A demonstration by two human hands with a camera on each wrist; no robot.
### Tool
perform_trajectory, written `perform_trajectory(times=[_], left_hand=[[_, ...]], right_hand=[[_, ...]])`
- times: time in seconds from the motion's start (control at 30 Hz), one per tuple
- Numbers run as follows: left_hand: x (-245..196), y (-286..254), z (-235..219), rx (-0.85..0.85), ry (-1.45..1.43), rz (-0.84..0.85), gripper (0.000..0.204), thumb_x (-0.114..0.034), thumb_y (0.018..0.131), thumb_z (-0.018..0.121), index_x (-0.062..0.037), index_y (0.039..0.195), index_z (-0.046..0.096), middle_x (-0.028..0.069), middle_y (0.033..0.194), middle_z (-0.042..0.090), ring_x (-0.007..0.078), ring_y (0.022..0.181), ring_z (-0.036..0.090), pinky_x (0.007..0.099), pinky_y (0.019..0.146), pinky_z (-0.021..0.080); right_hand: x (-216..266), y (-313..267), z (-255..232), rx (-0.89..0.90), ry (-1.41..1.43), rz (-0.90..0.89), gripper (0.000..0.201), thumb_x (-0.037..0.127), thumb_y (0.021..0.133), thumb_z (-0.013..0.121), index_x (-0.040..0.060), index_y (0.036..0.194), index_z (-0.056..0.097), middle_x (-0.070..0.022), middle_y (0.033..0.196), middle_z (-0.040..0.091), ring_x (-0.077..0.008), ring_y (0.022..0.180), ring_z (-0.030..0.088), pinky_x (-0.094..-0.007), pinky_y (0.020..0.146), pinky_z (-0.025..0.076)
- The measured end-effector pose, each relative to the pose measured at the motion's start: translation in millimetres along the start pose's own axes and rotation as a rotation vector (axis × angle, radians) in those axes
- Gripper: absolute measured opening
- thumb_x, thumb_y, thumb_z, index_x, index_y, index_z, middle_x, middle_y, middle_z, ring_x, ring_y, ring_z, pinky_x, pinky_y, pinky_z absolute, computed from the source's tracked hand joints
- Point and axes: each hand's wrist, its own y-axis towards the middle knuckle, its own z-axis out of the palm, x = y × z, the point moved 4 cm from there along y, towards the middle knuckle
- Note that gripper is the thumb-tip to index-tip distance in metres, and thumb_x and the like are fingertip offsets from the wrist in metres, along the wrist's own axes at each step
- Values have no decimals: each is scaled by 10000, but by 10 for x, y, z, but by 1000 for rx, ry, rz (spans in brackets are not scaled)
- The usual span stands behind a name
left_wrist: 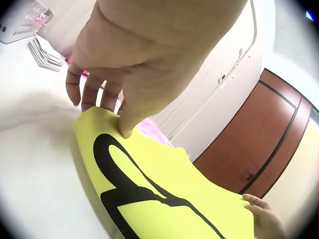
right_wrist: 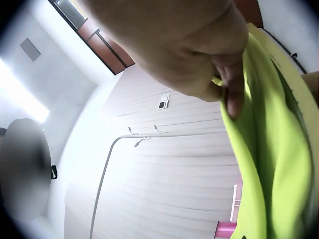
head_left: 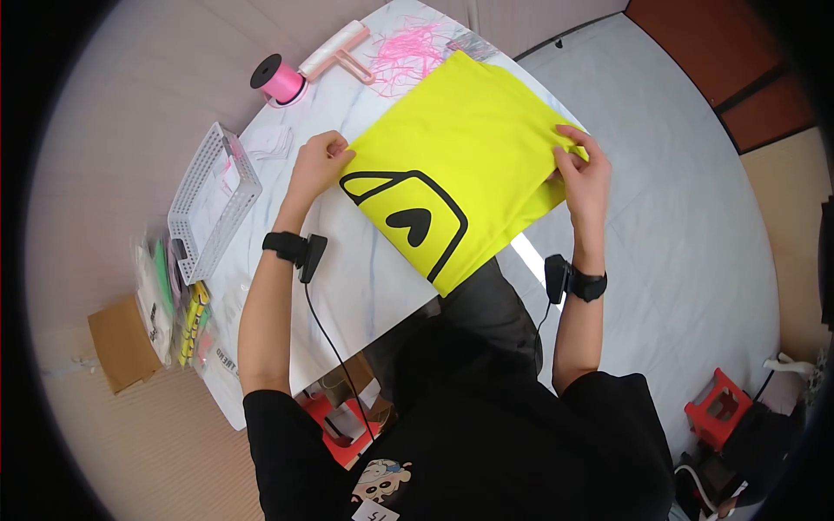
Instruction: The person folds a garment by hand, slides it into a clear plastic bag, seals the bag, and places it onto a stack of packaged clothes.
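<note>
A folded yellow cloth (head_left: 469, 130) with a black outline print spans the space between both hands, over the table's right edge. My left hand (head_left: 320, 165) pinches its left corner; in the left wrist view the thumb and fingers of this hand (left_wrist: 144, 59) hold the cloth (left_wrist: 164, 184) at its edge. On the other side, my right hand (head_left: 585, 174) pinches the right edge between thumb and fingers. The right wrist view shows that hand (right_wrist: 199, 55) gripping the cloth (right_wrist: 279, 149), whose layers hang slightly apart.
On the marble-patterned table (head_left: 347, 295) are a grey basket (head_left: 241, 201), a pink ribbon spool (head_left: 280, 80), a pink-handled roller (head_left: 334, 52) and pink shreds (head_left: 407, 56). Packaged items (head_left: 161, 300) hang at the left edge. A red stool (head_left: 718, 408) stands on the floor at right.
</note>
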Motion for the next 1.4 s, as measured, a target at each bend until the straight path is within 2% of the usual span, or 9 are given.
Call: perform_trajectory(times=[0.3,0.5,0.6,0.67,0.8,0.97,1.1,1.3,1.4], left_hand=[[-20,-136,56,-131,-132,27,285,-274,886,745,-6,856,651,96,657,564,157,621,524,343,593,424],[66,-305,-62,156,-299,-164,331,-333,907,725,-8,874,671,19,696,532,120,672,467,292,656,394],[123,-344,-85,262,-354,-202,340,-326,906,724,8,862,674,1,683,526,125,656,456,293,639,388],[39,-335,-122,212,-16,-108,318,-293,915,714,13,841,676,7,686,566,108,656,508,290,629,418],[-27,-357,-94,267,-251,-188,313,-261,862,750,30,780,666,74,664,630,120,654,599,301,597,466],[-10,-549,-98,436,-483,-171,237,-179,868,757,57,883,738,72,730,704,137,667,668,258,715,567],[126,-541,-69,464,-429,-315,232,-160,914,728,67,866,740,92,843,736,129,702,688,239,699,563],[113,-752,-114,189,-464,-387,331,-211,937,731,61,1109,651,129,889,734,163,715,729,290,716,617],[114,-896,12,41,-814,-547,431,-224,954,723,60,1245,576,135,1002,730,177,784,745,324,747,634]], right_hand=[[-70,-246,-217,-158,-17,-102,399,39,949,649,8,1343,591,-149,1208,642,-170,783,695,-272,656,575],[-97,-116,-316,-131,-79,1,403,117,956,669,38,1342,585,-138,1129,639,-174,728,671,-314,609,550],[27,80,-314,-129,-506,-110,371,166,943,694,36,1282,616,-157,1128,648,-257,784,683,-386,711,552],[293,249,-196,-188,-723,-594,343,204,930,707,31,1221,648,-184,1124,662,-359,911,668,-437,852,531],[509,1092,529,132,-420,-628,322,245,933,697,29,1172,684,-205,1121,681,-392,1013,649,-448,922,521],[404,1578,1418,483,-859,-477,339,282,918,696,42,1156,667,-176,1050,708,-376,1002,660,-455,895,523],[315,1778,1791,500,-740,-653,280,258,925,684,59,1120,656,-170,1054,708,-379,992,658,-465,876,518],[449,1371,1166,117,-595,-1047,382,296,967,660,52,1254,601,-185,1187,675,-405,1087,634,-460,927,509],[232,985,630,96,-988,-712,480,377,968,657,22,1281,576,-203,1239,658,-410,1122,629,-479,945,502]])
